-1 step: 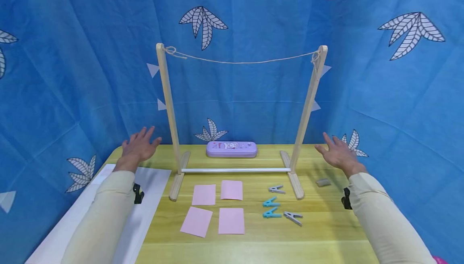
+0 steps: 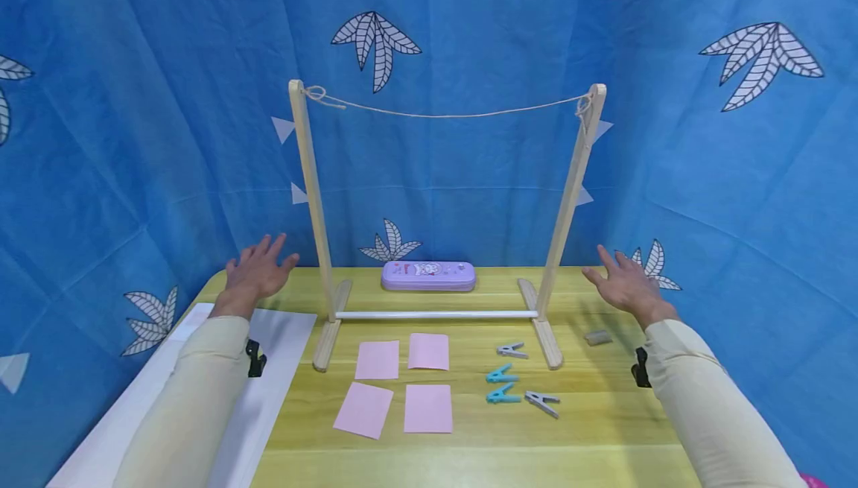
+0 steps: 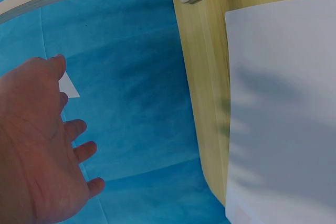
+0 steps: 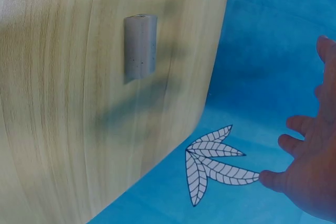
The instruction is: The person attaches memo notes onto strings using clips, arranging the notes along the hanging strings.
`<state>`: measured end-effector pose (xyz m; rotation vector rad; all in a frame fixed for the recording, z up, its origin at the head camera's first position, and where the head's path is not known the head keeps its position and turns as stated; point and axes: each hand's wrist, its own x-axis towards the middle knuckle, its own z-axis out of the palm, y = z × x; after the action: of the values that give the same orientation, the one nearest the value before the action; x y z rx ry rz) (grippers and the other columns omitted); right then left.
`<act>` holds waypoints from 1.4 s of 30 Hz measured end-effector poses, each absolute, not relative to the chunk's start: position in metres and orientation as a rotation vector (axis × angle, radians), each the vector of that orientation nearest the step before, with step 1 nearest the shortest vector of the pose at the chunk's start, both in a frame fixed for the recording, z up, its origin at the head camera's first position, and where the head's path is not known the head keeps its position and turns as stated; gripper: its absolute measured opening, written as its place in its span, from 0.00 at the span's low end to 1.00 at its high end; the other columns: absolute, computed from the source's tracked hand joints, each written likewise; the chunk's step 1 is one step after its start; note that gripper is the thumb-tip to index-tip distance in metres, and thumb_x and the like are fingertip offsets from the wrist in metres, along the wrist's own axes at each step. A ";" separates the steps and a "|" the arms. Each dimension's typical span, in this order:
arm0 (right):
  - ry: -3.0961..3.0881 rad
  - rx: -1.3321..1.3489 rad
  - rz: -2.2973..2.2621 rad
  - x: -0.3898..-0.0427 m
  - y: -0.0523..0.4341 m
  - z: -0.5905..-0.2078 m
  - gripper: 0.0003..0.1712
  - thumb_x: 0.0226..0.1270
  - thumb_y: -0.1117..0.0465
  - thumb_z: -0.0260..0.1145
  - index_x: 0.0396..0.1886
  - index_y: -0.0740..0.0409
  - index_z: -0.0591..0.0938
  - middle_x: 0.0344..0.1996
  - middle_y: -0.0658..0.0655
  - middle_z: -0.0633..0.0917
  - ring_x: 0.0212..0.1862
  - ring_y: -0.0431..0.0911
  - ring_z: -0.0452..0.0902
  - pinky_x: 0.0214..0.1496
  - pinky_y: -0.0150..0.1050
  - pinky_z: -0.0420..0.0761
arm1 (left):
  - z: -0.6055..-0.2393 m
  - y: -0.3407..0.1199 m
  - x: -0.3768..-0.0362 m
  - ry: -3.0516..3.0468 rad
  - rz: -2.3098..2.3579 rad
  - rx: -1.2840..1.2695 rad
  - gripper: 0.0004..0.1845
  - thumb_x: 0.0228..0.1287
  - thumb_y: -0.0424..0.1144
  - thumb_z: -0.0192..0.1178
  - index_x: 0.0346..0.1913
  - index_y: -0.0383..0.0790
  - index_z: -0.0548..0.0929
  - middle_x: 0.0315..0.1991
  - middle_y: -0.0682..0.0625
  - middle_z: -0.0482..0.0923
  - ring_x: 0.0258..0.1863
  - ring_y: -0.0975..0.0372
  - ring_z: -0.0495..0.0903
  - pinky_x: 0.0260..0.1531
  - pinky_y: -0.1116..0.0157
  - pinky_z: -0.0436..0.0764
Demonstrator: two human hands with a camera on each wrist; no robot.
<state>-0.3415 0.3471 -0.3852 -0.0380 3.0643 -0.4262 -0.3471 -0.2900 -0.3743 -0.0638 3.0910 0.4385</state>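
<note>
My left hand (image 2: 260,273) hovers with spread fingers near the far left of the table, over the white sheet's (image 2: 284,339) far edge. On the other side my right hand (image 2: 626,287) is likewise held out, fingers extended, with nothing in it. A small grey-brown block (image 4: 140,46) lies on the wood near the right hand. Between the arms, several pink paper squares (image 2: 377,360) lie in two rows. To their right are two grey clothespins (image 2: 541,402) and two teal clothespins (image 2: 503,394). Both palms show bare in the wrist views.
Behind the papers stands a wooden frame (image 2: 313,197) with a string (image 2: 436,116) tied between its posts and a white crossbar (image 2: 436,314) low down. A purple pencil case (image 2: 429,276) lies at the table's back edge. Blue patterned curtain (image 2: 429,160) surrounds the table.
</note>
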 end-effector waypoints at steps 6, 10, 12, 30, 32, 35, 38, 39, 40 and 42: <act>3.069 -0.049 -0.427 -0.344 0.346 -0.387 0.46 0.73 0.31 0.33 0.78 0.54 0.37 0.73 0.78 0.43 0.71 0.77 0.36 0.63 0.78 0.45 | -0.376 -0.290 -0.346 3.102 0.459 -0.077 0.41 0.72 0.66 0.28 0.78 0.47 0.37 0.77 0.35 0.33 0.73 0.34 0.37 0.65 0.31 0.37; 3.069 -0.063 -0.439 -0.344 0.347 -0.389 0.46 0.73 0.31 0.32 0.78 0.55 0.37 0.73 0.78 0.43 0.71 0.77 0.37 0.64 0.76 0.46 | -0.377 -0.290 -0.345 3.109 0.476 -0.091 0.40 0.73 0.66 0.29 0.78 0.47 0.37 0.77 0.35 0.34 0.73 0.34 0.38 0.65 0.31 0.38; 3.070 -0.081 -0.440 -0.344 0.349 -0.390 0.47 0.73 0.31 0.32 0.78 0.56 0.37 0.72 0.78 0.43 0.71 0.77 0.37 0.65 0.75 0.47 | -0.378 -0.290 -0.343 3.119 0.477 -0.096 0.40 0.73 0.66 0.29 0.78 0.46 0.38 0.77 0.35 0.35 0.73 0.34 0.39 0.65 0.31 0.39; 3.136 -0.199 -0.396 -0.324 0.349 -0.406 0.46 0.74 0.32 0.33 0.78 0.56 0.40 0.72 0.78 0.46 0.70 0.77 0.42 0.62 0.77 0.51 | -0.405 -0.288 -0.318 3.215 0.466 -0.082 0.38 0.74 0.62 0.33 0.77 0.43 0.46 0.76 0.33 0.46 0.71 0.33 0.48 0.64 0.31 0.46; 3.136 -0.207 -0.407 -0.322 0.348 -0.408 0.45 0.74 0.32 0.33 0.78 0.55 0.40 0.72 0.78 0.46 0.70 0.77 0.42 0.61 0.77 0.50 | -0.408 -0.287 -0.315 3.217 0.474 -0.064 0.38 0.74 0.63 0.32 0.77 0.43 0.46 0.76 0.33 0.46 0.71 0.33 0.49 0.64 0.31 0.46; 3.148 -0.228 -0.408 -0.318 0.347 -0.410 0.45 0.74 0.33 0.34 0.78 0.56 0.41 0.72 0.78 0.47 0.70 0.77 0.44 0.62 0.76 0.51 | -0.410 -0.283 -0.310 3.225 0.482 -0.031 0.38 0.74 0.63 0.31 0.77 0.43 0.47 0.76 0.34 0.47 0.71 0.33 0.50 0.64 0.31 0.47; 3.158 -0.254 -0.417 -0.314 0.346 -0.414 0.45 0.75 0.34 0.35 0.78 0.58 0.42 0.72 0.79 0.48 0.69 0.77 0.46 0.62 0.75 0.53 | -0.414 -0.277 -0.304 3.231 0.515 -0.001 0.37 0.74 0.62 0.32 0.77 0.44 0.47 0.75 0.34 0.48 0.70 0.34 0.51 0.63 0.31 0.48; 3.159 -0.263 -0.421 -0.312 0.345 -0.415 0.44 0.75 0.34 0.35 0.78 0.58 0.43 0.72 0.79 0.49 0.69 0.77 0.46 0.63 0.75 0.53 | -0.417 -0.276 -0.302 3.233 0.527 0.007 0.37 0.74 0.62 0.33 0.77 0.44 0.48 0.75 0.34 0.49 0.70 0.34 0.51 0.63 0.31 0.50; 3.158 -0.273 -0.421 -0.311 0.345 -0.417 0.44 0.75 0.35 0.35 0.78 0.59 0.43 0.71 0.79 0.49 0.69 0.77 0.46 0.63 0.74 0.53 | -0.419 -0.274 -0.300 3.234 0.541 0.014 0.37 0.74 0.61 0.33 0.77 0.44 0.48 0.75 0.35 0.50 0.70 0.34 0.52 0.62 0.32 0.51; 3.156 -0.293 -0.433 -0.308 0.342 -0.420 0.44 0.75 0.35 0.36 0.78 0.59 0.44 0.71 0.79 0.50 0.69 0.77 0.47 0.64 0.73 0.53 | -0.425 -0.271 -0.295 3.238 0.555 0.022 0.36 0.75 0.61 0.34 0.77 0.44 0.50 0.75 0.35 0.51 0.70 0.35 0.54 0.61 0.32 0.53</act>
<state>-0.3079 0.3421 -0.4198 -0.2928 3.1558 -0.4326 -0.2951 -0.2706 -0.4247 0.0215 3.2377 0.5548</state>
